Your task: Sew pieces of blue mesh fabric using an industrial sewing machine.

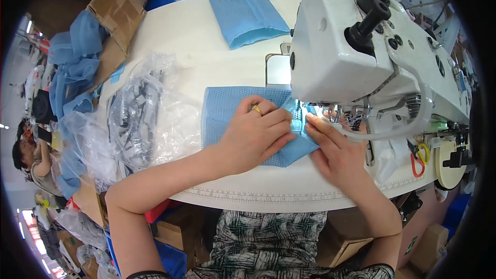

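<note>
A light-blue mesh bag (pixel 222 119) lies on the white sewing table, its right end beside the lit needle area of the sewing machine (pixel 336 46). My left hand (pixel 258 132), with a ring on one finger, has its fingers closed in a pinch on the mesh. Just right of it, my right hand (pixel 338 150) rests with fingers stretched out and their tips on the right edge of the mesh, close to the presser foot. A dark zipper-like strip shows between the two hands. The fabric under my fingers is partly hidden.
Another blue mesh bag (pixel 248 15) lies at the table's far side. Clear plastic bags with dark strips (pixel 137 119) are on the left, near a cardboard box (pixel 116 10) and heaped blue mesh (pixel 77 62). Red-handled scissors (pixel 416 163) lie right. Someone sits at far left.
</note>
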Demonstrator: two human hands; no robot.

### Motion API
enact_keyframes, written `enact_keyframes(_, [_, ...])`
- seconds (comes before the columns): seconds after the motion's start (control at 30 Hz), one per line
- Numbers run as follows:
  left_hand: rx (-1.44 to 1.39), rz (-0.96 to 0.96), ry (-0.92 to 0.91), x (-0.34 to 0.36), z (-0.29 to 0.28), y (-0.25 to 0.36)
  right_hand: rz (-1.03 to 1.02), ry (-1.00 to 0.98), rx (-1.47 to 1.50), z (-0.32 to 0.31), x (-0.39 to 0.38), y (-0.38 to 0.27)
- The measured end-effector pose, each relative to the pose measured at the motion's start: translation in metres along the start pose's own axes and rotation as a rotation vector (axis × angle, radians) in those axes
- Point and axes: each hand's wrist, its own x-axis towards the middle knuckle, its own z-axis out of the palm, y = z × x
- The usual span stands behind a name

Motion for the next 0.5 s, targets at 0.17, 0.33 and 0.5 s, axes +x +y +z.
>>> enact_keyframes(0.17, [0.042, 0.002, 0.012, -0.001, 0.002, 0.003, -0.084, 0.125, 0.030, 0.001, 0.000, 0.001])
enact_keyframes(0.33, [0.019, 0.043, -0.035, -0.001, 0.000, 0.001, -0.052, 0.166, 0.135, -0.001, -0.002, 0.000])
enact_keyframes(0.5, [-0.014, 0.095, -0.030, -0.004, 0.000, -0.001, 0.004, 0.068, 0.332, -0.013, 0.010, 0.005])
